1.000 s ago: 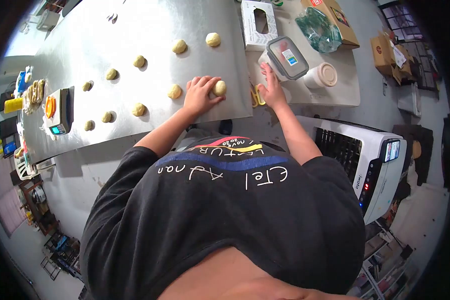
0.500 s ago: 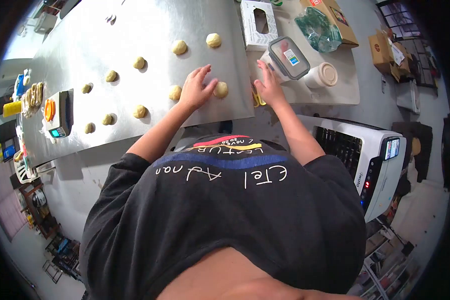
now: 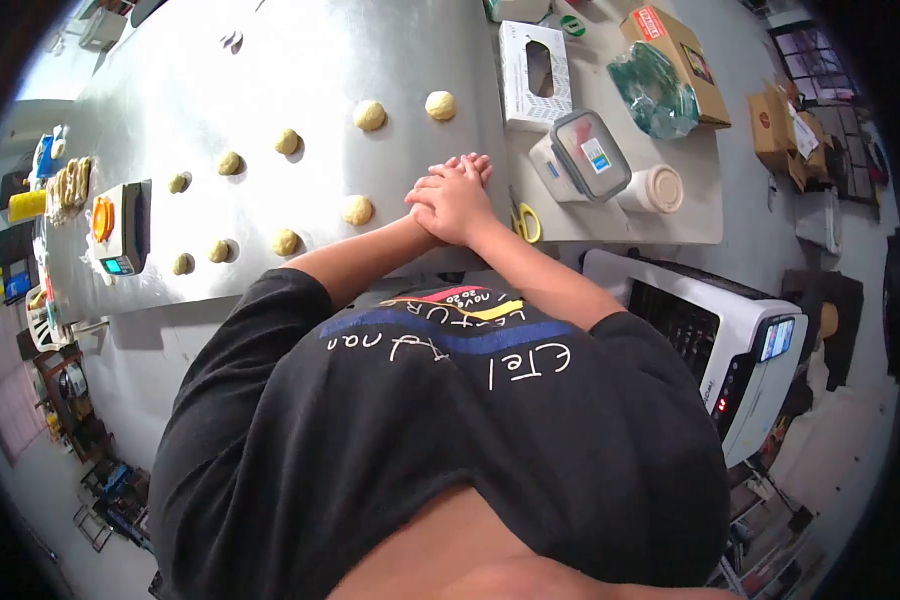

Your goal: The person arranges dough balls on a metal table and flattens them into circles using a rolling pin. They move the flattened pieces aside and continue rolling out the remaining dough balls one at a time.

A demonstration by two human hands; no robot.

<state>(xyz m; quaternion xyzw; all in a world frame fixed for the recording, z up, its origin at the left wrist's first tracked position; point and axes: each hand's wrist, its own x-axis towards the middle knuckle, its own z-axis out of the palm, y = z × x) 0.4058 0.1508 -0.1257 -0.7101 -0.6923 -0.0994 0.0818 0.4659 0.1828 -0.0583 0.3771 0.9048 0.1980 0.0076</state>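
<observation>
Head view: right hand (image 3: pixel 456 205) laid over the back of the left hand (image 3: pixel 478 167), fingers close together, at the near right end of the silver metal tabletop (image 3: pixel 320 185). Cannot tell whether the left palm holds anything (underside hidden). Nine round pale-yellow dough balls (image 3: pixel 357 209) visible in two rows, left of and beyond the hands.

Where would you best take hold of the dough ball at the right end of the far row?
I'd grip the dough ball lightly around its sides, thumb opposite fingers, coming from above. It is round, with no handle, and sits on the table apart from its neighbours, so fingers should fit all around.
</observation>
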